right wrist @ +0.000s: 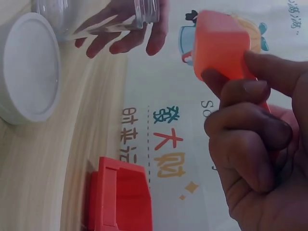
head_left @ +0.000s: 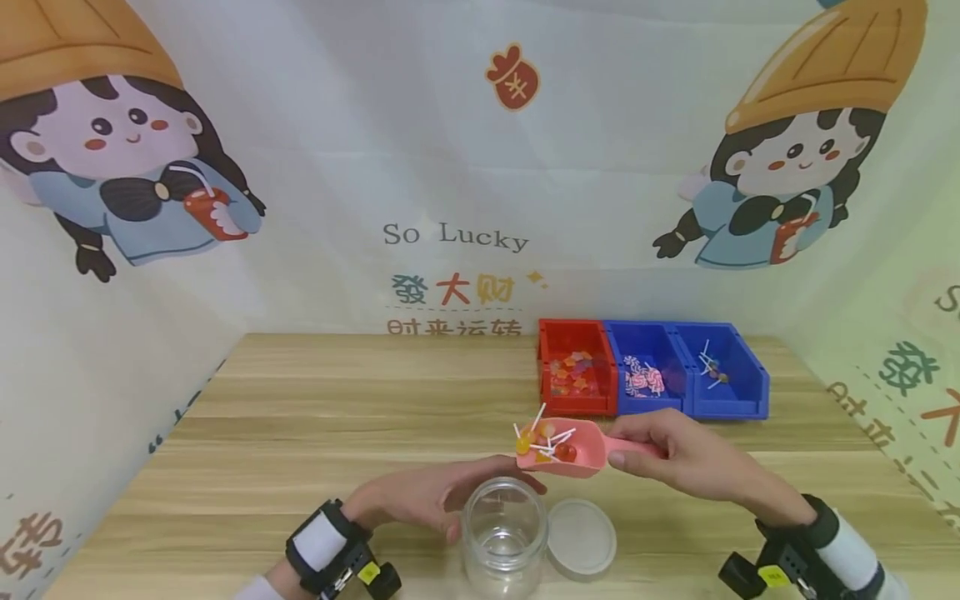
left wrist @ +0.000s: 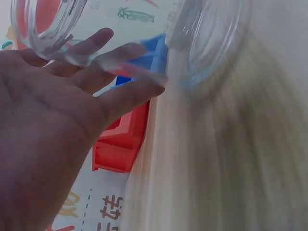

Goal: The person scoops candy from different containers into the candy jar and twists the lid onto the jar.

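My right hand (head_left: 678,454) grips the handle of a pink scoop (head_left: 592,457), which is level and raised over the table. In its bowl lie several small lollipops (head_left: 555,446) with white sticks and yellow, orange and red heads. Below and left of the scoop stands a clear jar (head_left: 504,533) with an uncovered mouth. My left hand (head_left: 420,500) is beside the jar, its thumb at the left and its loosely extended fingers reaching behind it. A white round lid (head_left: 582,537) lies right of the jar. The left wrist view shows the fingers (left wrist: 130,94) spread, partly seen through the glass.
At the back right, a red bin (head_left: 577,333) holds colourful candies. Next to it, one blue bin (head_left: 641,333) holds pink-and-white candies and another blue bin (head_left: 750,375) a few lollipops. A printed cloth (head_left: 450,167) hangs behind the wooden table (head_left: 337,400).
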{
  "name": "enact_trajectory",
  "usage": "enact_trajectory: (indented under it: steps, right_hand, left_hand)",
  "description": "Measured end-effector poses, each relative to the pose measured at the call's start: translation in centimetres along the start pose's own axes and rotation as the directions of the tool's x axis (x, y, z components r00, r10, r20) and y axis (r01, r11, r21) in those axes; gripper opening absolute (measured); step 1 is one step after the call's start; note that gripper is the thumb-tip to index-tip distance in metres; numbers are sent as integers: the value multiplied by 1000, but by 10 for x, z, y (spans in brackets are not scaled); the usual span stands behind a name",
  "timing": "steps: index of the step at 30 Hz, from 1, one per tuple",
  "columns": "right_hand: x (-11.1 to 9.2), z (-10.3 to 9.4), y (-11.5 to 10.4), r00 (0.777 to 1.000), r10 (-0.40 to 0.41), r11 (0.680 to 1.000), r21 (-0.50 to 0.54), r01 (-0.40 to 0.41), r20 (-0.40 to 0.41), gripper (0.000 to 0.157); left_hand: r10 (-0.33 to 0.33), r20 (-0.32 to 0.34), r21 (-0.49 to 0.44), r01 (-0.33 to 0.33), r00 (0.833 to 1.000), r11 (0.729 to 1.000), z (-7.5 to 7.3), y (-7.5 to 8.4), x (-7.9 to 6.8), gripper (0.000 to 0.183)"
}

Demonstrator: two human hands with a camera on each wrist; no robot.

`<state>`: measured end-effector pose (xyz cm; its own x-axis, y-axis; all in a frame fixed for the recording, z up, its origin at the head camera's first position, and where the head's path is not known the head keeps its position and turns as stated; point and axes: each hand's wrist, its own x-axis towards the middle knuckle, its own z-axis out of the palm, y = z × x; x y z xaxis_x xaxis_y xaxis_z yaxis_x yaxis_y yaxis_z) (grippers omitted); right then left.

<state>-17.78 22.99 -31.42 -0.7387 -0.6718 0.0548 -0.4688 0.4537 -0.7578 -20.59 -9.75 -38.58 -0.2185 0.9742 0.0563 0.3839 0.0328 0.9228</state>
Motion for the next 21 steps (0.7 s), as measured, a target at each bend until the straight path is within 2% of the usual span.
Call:
enact_trajectory:
  steps: [7, 12, 16, 21]
  right_hand:
    - [10, 2, 2, 991, -32, 998, 52, 26, 129, 19]
    - [18, 5, 5, 975, -101, 991, 105, 81, 198, 17]
    - [23, 5, 5, 962, -150, 985, 121, 125, 228, 14]
    - [28, 2, 2, 957, -192, 981, 61, 183, 218, 12]
  left_hand:
    - [-67, -69, -37, 64, 995, 997, 6, -7, -3, 100]
    - [-64, -66, -93, 58, 996, 994, 8, -11, -6, 88]
    - [-90, -68, -82, 85, 994, 993, 7, -10, -5, 85]
    - [-107, -69, -53, 104, 992, 993, 2, -8, -4, 84]
